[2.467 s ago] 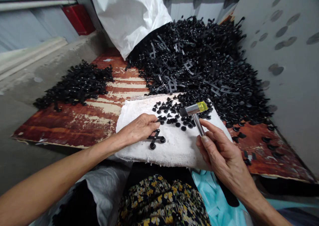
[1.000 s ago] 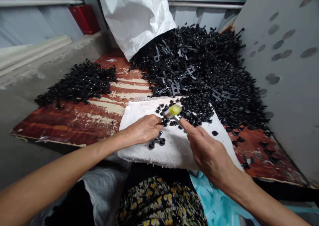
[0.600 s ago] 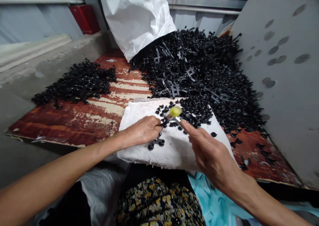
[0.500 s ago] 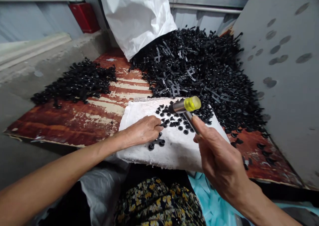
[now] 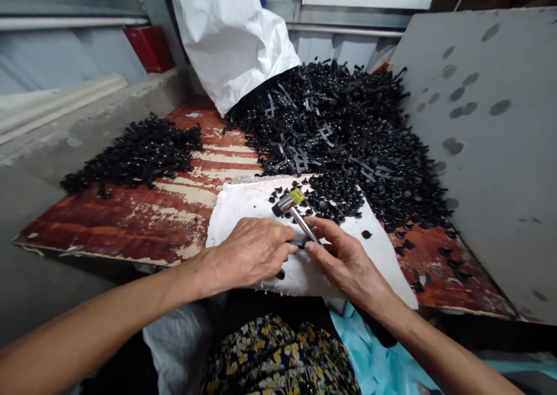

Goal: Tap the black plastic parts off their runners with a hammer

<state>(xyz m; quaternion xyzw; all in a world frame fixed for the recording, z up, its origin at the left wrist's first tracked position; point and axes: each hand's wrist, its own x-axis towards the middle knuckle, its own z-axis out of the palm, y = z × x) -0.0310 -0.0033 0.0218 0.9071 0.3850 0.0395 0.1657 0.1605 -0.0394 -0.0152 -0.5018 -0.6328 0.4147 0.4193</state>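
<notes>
My left hand (image 5: pixel 250 253) is curled over a black cross-shaped plastic part (image 5: pixel 281 274) on the white pad (image 5: pixel 387 254), with most of that part hidden beneath the fingers. Close beside it, my right hand (image 5: pixel 346 258) holds a small hammer (image 5: pixel 290 203) with a metal shaft and a yellow face, fingers closed round the handle. The hammer head rests low over the pad, just beyond my fingertips. Several loose black caps (image 5: pixel 331 200) lie on the far half of the pad.
A big heap of black plastic parts (image 5: pixel 343 128) spills from a white sack (image 5: pixel 226 29) at the back. A smaller black heap (image 5: pixel 134 154) lies left on the worn red board (image 5: pixel 143 215). A grey panel (image 5: pixel 491 151) stands on the right. Floral cloth covers my lap.
The hammer has come down from its raised position to rest low over the pad. Both hands have drawn nearer to me and together, and my left hand now covers the cross-shaped part.
</notes>
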